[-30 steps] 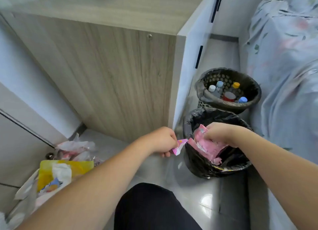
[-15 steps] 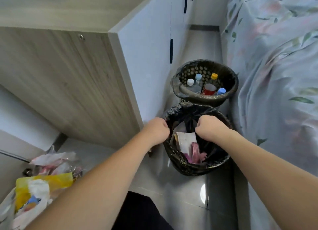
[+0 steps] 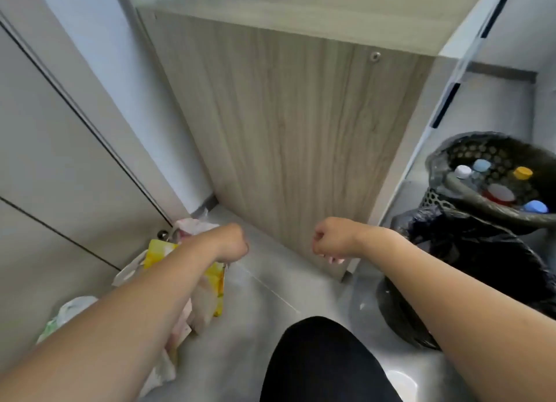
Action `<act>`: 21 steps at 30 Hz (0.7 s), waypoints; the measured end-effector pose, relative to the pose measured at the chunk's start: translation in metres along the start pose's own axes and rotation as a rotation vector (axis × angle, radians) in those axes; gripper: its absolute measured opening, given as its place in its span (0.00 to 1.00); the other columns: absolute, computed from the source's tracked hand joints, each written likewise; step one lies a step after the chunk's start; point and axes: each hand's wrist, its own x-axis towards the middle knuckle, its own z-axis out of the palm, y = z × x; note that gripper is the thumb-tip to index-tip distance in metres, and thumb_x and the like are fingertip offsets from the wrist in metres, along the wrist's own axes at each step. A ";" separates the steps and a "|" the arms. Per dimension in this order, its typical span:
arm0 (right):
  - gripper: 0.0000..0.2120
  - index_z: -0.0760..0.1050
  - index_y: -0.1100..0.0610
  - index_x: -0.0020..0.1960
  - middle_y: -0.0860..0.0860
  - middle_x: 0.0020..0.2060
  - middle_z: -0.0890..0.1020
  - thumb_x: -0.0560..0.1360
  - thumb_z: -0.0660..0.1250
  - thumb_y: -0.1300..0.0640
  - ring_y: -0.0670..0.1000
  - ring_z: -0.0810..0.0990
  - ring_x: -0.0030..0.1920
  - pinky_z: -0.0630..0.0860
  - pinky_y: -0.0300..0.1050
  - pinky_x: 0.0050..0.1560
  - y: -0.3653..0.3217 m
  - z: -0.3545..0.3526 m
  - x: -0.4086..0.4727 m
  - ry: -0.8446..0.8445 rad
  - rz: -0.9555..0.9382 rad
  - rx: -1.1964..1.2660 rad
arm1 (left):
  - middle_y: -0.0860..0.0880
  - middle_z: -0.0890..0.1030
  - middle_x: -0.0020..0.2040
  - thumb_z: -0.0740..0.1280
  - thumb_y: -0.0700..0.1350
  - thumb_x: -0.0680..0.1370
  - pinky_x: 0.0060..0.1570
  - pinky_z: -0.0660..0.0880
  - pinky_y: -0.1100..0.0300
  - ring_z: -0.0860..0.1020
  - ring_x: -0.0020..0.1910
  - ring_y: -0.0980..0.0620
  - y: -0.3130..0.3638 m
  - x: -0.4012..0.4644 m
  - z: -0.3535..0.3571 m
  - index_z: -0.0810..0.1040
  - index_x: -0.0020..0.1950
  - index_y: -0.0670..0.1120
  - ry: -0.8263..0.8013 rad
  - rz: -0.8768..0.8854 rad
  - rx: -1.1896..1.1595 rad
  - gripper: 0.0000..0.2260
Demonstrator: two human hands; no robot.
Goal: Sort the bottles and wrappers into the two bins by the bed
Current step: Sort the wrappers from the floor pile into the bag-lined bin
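Observation:
My left hand (image 3: 233, 241) hangs curled above a heap of wrappers (image 3: 192, 284) on the floor at the left, among them a yellow packet (image 3: 158, 248) and white plastic. My right hand (image 3: 331, 236) is curled in front of the wooden cabinet, and nothing shows in either hand. At the right stand two bins: a near one with a black liner (image 3: 469, 251) behind my right forearm, and a far mesh bin (image 3: 448, 158) holding several capped bottles (image 3: 499, 191).
A wood-grain cabinet side (image 3: 294, 137) rises straight ahead, with white panels (image 3: 45, 149) on the left. The floor is glossy grey tile (image 3: 264, 293). My dark-clothed knee (image 3: 325, 362) fills the bottom centre.
Both hands dropped the pink wrappers into the near black-lined bin, then drew back leftward. My view swung left from the bins towards the wrapper heap.

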 end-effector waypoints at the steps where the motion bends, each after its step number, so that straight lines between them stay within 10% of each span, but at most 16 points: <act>1: 0.11 0.79 0.65 0.51 0.60 0.43 0.84 0.75 0.61 0.60 0.54 0.79 0.36 0.78 0.42 0.41 -0.016 0.008 0.012 -0.006 -0.031 -0.041 | 0.39 0.81 0.57 0.60 0.41 0.79 0.45 0.71 0.59 0.78 0.57 0.42 -0.023 -0.001 -0.002 0.80 0.57 0.37 -0.007 -0.024 -0.033 0.13; 6: 0.06 0.78 0.58 0.45 0.55 0.46 0.80 0.75 0.63 0.58 0.54 0.79 0.49 0.74 0.41 0.48 -0.110 0.059 0.074 -0.010 -0.188 -0.231 | 0.44 0.80 0.60 0.62 0.43 0.80 0.47 0.74 0.61 0.79 0.59 0.44 -0.134 -0.011 0.001 0.78 0.62 0.42 0.009 -0.174 -0.186 0.13; 10: 0.16 0.75 0.58 0.62 0.54 0.61 0.77 0.76 0.62 0.56 0.55 0.75 0.61 0.72 0.45 0.60 -0.189 0.113 0.113 -0.037 -0.312 -0.348 | 0.45 0.81 0.55 0.60 0.42 0.80 0.51 0.75 0.59 0.80 0.56 0.45 -0.227 -0.027 0.018 0.80 0.58 0.41 0.118 -0.289 -0.240 0.12; 21: 0.22 0.68 0.56 0.68 0.55 0.63 0.72 0.76 0.63 0.53 0.58 0.71 0.65 0.71 0.51 0.62 -0.299 0.282 0.169 -0.169 -0.490 -0.557 | 0.43 0.75 0.63 0.63 0.43 0.77 0.62 0.71 0.50 0.73 0.62 0.43 -0.397 -0.086 0.169 0.74 0.65 0.44 0.471 -0.724 -0.637 0.16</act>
